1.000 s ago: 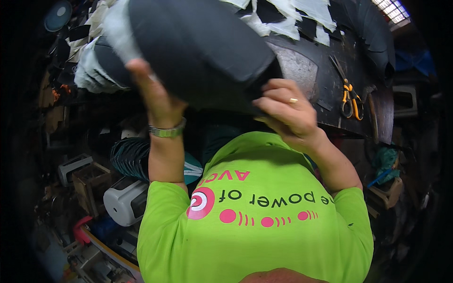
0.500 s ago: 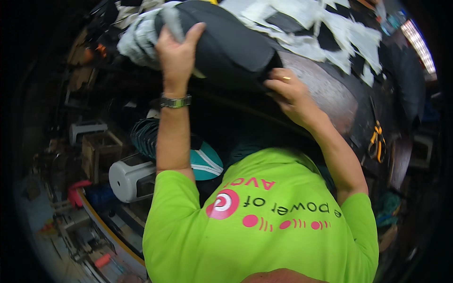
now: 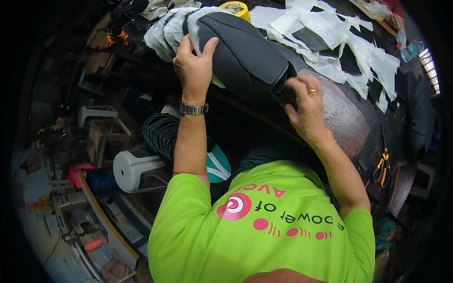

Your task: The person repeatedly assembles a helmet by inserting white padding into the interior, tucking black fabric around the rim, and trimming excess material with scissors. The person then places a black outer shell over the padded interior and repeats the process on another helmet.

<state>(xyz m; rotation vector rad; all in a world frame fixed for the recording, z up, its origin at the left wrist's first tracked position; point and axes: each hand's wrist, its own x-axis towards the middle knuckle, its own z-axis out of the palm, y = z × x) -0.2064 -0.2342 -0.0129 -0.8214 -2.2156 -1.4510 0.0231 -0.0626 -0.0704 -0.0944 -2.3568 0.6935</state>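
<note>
Across the top middle lies a stack of nested black shoe uppers [image 3: 238, 52], their smooth outer side facing me and pale fuzzy lining [image 3: 172, 30] showing at the left end. My left hand [image 3: 196, 68], with a metal watch at the wrist, grips the stack near that lining, thumb on the black face and fingers behind the pale edge. Beside the stack's right end is my right hand [image 3: 309, 104], wearing a ring. Its fingers are bent and slightly blurred, the thumb stands apart, and nothing shows between them. Whether a fingertip touches the dark edge is unclear.
White cloth scraps [image 3: 325, 35] and a yellow tub [image 3: 238, 9] lie beyond the stack. A worn slab [image 3: 342, 115] and orange-handled pliers [image 3: 382, 167] are at right. Teal uppers [image 3: 217, 165], a grey stool [image 3: 130, 172] and a sewing machine [image 3: 71, 207] are at left.
The stack and my left hand appear shifted right and slightly down in the picture. My right hand's fingers have loosened from the stack's right edge, with the thumb now apart.
</note>
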